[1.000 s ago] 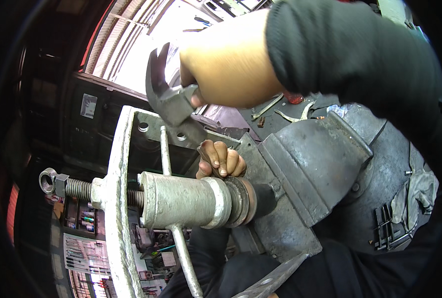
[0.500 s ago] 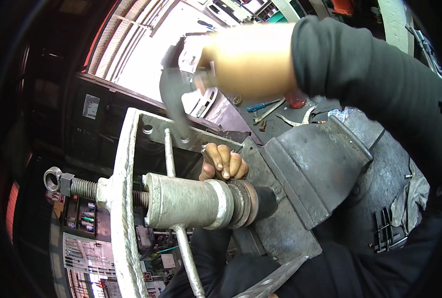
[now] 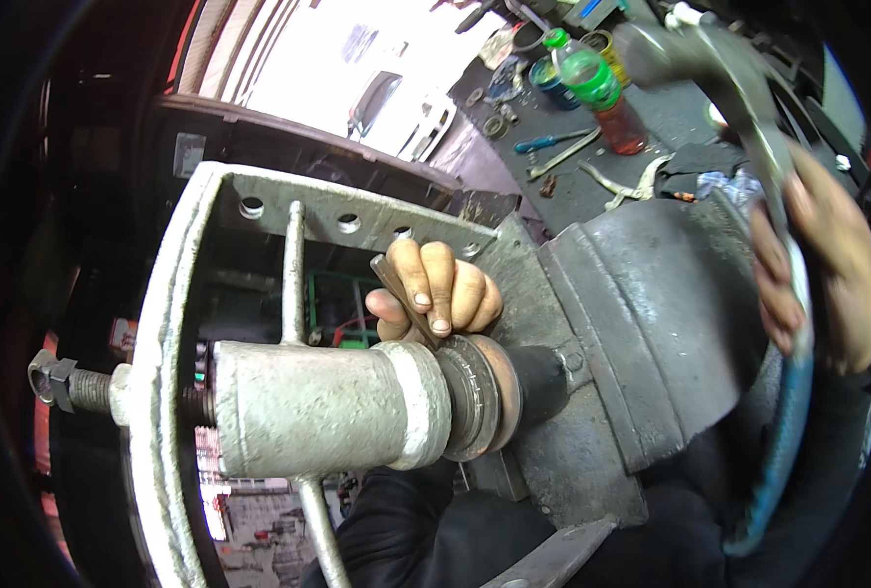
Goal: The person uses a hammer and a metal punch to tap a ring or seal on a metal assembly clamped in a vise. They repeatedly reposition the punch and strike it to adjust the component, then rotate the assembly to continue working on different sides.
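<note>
chisel [image 3: 396, 285], probably, pinched in left grip [image 3: 445, 284]; right grip [image 3: 833, 260] closed around hammer [image 3: 794, 387].

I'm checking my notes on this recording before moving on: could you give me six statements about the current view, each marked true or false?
1. The right hand grips a hammer. True.
2. The left hand is empty. False: it holds a metal bar.
3. The bar is tilted, its upper end leaning to the picture's left. True.
4. The hammer touches the bar. False: they are apart.
5. A green-capped bottle with red liquid is in view. True.
6. The pale cylinder is right of the dark grooved ring. False: it is left of it.
</note>
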Motion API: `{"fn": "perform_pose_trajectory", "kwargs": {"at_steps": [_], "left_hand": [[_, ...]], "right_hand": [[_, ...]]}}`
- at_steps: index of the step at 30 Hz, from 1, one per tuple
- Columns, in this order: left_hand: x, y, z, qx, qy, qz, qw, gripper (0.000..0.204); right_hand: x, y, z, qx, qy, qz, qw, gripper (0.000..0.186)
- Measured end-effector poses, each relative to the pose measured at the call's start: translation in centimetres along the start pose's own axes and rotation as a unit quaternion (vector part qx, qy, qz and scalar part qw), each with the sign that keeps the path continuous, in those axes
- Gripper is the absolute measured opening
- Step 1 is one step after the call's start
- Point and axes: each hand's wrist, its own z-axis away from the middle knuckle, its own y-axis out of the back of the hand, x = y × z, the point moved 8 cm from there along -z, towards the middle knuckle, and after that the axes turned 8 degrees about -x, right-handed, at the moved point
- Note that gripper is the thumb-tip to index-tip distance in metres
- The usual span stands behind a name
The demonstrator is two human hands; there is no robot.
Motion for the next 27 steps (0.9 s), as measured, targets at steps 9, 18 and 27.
{"fn": "perform_pose_trajectory", "kwargs": {"at_steps": [9,18,27], "left_hand": [[-0.1,0.2,-0.8,0.047,0.044,-0.036,0.997,0.028],[-0.5,1.4,-0.1,0.083,0.057,-0.018,0.995,0.029],[0.1,3.3,2.0,0.179,0.045,0.004,0.983,0.033]], "right_hand": [[6.3,2.1,4.7,0.075,-0.026,-0.066,0.995,0.066],[6.9,2.8,5.1,0.049,0.030,-0.125,0.991,0.058],[6.2,1.9,4.4,0.001,0.036,-0.182,0.983,0.051]]}}
